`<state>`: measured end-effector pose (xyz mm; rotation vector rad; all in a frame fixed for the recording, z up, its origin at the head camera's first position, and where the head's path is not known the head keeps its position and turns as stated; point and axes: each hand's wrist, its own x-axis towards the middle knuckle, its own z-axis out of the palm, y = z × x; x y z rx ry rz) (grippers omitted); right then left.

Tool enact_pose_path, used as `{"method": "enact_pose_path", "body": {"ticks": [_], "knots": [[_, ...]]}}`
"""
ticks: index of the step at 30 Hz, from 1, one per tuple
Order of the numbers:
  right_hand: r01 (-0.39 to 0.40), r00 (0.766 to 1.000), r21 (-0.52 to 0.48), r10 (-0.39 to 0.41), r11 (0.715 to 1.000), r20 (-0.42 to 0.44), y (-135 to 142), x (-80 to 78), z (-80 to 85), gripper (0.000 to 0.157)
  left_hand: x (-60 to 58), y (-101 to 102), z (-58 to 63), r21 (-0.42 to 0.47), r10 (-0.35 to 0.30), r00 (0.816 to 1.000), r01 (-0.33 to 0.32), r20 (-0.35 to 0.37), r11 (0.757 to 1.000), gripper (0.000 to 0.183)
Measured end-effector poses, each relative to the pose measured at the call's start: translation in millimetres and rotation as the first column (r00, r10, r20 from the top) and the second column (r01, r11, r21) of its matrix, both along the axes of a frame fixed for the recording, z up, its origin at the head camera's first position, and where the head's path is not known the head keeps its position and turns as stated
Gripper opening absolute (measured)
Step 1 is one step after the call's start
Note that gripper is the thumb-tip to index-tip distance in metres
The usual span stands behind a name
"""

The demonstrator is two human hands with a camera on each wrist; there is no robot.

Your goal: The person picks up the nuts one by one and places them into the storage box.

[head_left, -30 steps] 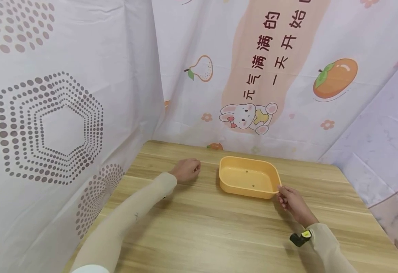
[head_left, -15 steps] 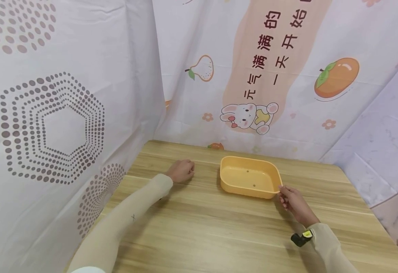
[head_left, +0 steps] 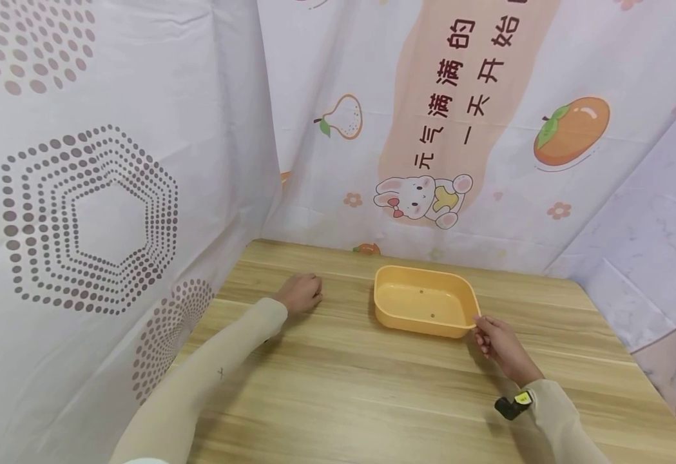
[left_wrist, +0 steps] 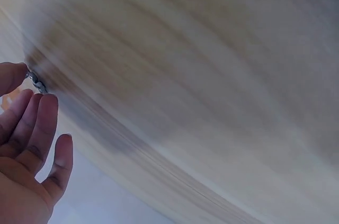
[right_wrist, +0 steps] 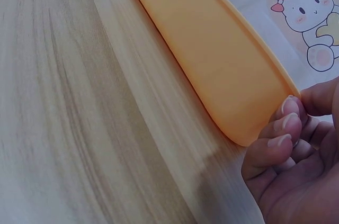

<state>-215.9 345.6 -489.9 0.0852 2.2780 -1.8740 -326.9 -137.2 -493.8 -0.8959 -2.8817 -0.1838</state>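
A shallow yellow-orange plastic tray point(head_left: 381, 309) with rounded corners stands on the wooden table. My right hand point(head_left: 501, 348) pinches its near right corner between thumb and forefinger, as the right wrist view of the tray wall point(right_wrist: 212, 60) also shows. Two tiny dark spots lie on the tray floor, too small to identify. Left of the tray and apart from it, my left hand point(head_left: 299, 294) is low over the table. Its thumb and fingertips pinch a small shiny metal piece point(left_wrist: 36, 81), its kind unclear; in the head view this piece is hidden.
The wooden tabletop point(head_left: 338, 399) meets a white printed curtain point(head_left: 326, 187) at the back. Another patterned curtain point(head_left: 210, 161) hangs close along the left side, and a third point(head_left: 651, 258) on the right. A small black device point(head_left: 511, 406) is strapped at the right wrist.
My left hand has moved left and slightly toward me, farther from the tray. My right hand and the tray have stayed nearly in place.
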Motion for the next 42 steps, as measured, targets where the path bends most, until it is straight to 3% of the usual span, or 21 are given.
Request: {"method": "enact_pose_path", "body": {"ticks": [15,42], "knots": [[0.014,1.0,-0.003,-0.014,1.0,0.018,1,-0.8,0.2,0.04,-1.9,-10,-6.2,-0.006,0.069,0.997,-0.069,0.039,0.998,0.015],[0.01,1.0,0.001,-0.01,1.0,-0.004,-3,1.8,1.7,0.04,1.7,-12,-5.0,0.006,0.069,0.997,-0.069,0.041,0.998,0.015]]}}
